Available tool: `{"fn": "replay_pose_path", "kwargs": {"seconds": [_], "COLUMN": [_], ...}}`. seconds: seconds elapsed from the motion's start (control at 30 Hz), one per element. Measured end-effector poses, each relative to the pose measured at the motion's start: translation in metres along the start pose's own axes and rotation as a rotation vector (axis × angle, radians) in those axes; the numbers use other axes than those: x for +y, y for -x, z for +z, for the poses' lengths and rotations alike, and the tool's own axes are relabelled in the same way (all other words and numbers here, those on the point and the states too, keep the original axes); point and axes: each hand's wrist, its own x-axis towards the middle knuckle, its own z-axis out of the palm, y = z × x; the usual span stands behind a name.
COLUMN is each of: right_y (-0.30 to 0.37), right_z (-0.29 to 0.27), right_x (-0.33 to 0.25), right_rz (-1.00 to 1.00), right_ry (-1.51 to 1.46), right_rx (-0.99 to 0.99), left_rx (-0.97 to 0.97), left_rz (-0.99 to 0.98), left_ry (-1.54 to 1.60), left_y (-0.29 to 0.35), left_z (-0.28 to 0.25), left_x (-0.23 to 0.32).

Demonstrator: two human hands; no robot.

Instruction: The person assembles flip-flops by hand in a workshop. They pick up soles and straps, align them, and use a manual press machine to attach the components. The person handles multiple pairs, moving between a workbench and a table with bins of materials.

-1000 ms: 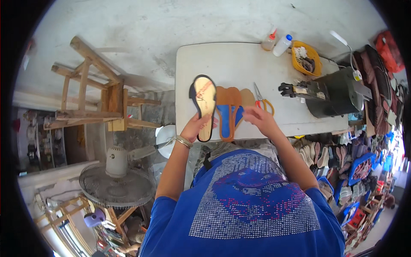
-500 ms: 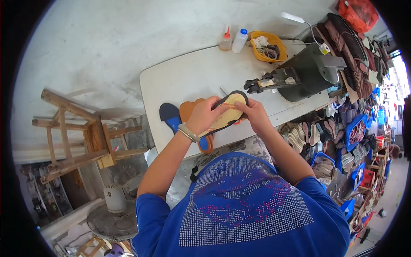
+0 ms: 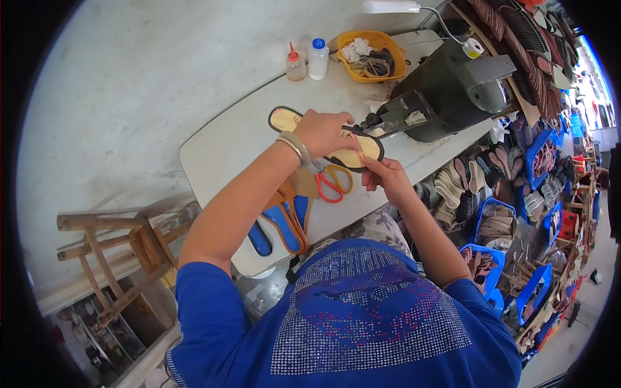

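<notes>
Both my hands hold an insole [image 3: 347, 159] with a pale yellow face, small red print and a black rim, beside the tip of the dark machine arm. My left hand [image 3: 321, 134] is closed over its upper edge. My right hand [image 3: 385, 177] pinches its near right end between thumb and fingers. A similar yellow, black-rimmed end [image 3: 283, 118] shows beyond my left hand; I cannot tell whether it belongs to the same piece. Scissors [image 3: 331, 186] with red and orange handles lie below my hands. Blue insoles with brown edges [image 3: 284, 223] lie partly behind my left forearm.
A dark green machine [image 3: 446, 97] stands on the white table [image 3: 226, 139]. Behind are a yellow basket [image 3: 372, 76], a red-tipped bottle [image 3: 295, 66] and a blue-capped bottle [image 3: 317, 61]. A wooden stool [image 3: 123, 239] is at left. Blue crates [image 3: 495, 223] and stacked soles fill the right.
My hands and the insole have come nearer the machine arm, and the insole lies flatter across. My left arm reaches farther forward. The scissors are now uncovered; the whole view has shifted.
</notes>
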Motion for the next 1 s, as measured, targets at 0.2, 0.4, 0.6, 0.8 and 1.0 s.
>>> {"fn": "replay_pose_path", "kwargs": {"seconds": [0.2,0.4,0.6,0.8,1.0], "right_y": [-0.011,-0.018,-0.028,-0.036,-0.042], "right_z": [0.008,0.012,0.020,0.017,0.008], "right_x": [0.016,0.015,0.000,-0.011,-0.019], "right_rz": [0.038,0.035,0.038,0.046,0.051], "right_ry": [-0.225,-0.241,-0.196,-0.082,0.006], "right_rx": [0.164,0.180,0.212,0.230,0.222], "left_rx": [-0.224,-0.272,-0.286,-0.216,-0.150], "left_rz": [0.050,0.053,0.042,0.026,-0.143], "left_ry": [-0.121,-0.069,-0.062,0.045,0.194], "left_y": [-0.050,-0.061,-0.062,-0.051,-0.034], "left_z": [-0.003,-0.007,-0.013,-0.006,0.010], "left_x": [-0.003,-0.011,-0.020,-0.032,-0.028]}}
